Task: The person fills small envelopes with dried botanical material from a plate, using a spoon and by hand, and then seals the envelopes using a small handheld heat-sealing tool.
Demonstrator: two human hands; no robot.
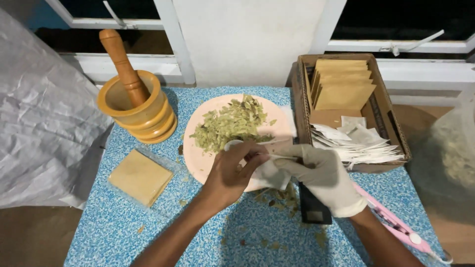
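- the left hand (228,175), bare, curls its fingers around the near edge of a small white sachet (267,170), pinching it at the top; a white spoon-like tip (232,145) shows just above the knuckles, though how it is held cannot be told.
- the right hand (321,173), in a pale glove, pinches the same sachet from the other side, thumb and forefinger closed on its upper edge, the other fingers loosely bent.
- the sachet sits between both hands, over the near rim of a pink plate (198,158).
- the plate carries a heap of dried green leaves (228,124); crumbs of leaf lie on the blue speckled tablecloth (123,227) below the hands.
- a wooden mortar (141,111) with its pestle (123,62) stands at the far left of the table.
- a stack of tan squares in clear wrap (140,177) lies left of the plate.
- a cardboard box (396,128) on the right holds brown envelopes (341,84) and loose white sachets (356,143).
- a black device (312,207) and a pink tool (391,222) lie beneath the right wrist.
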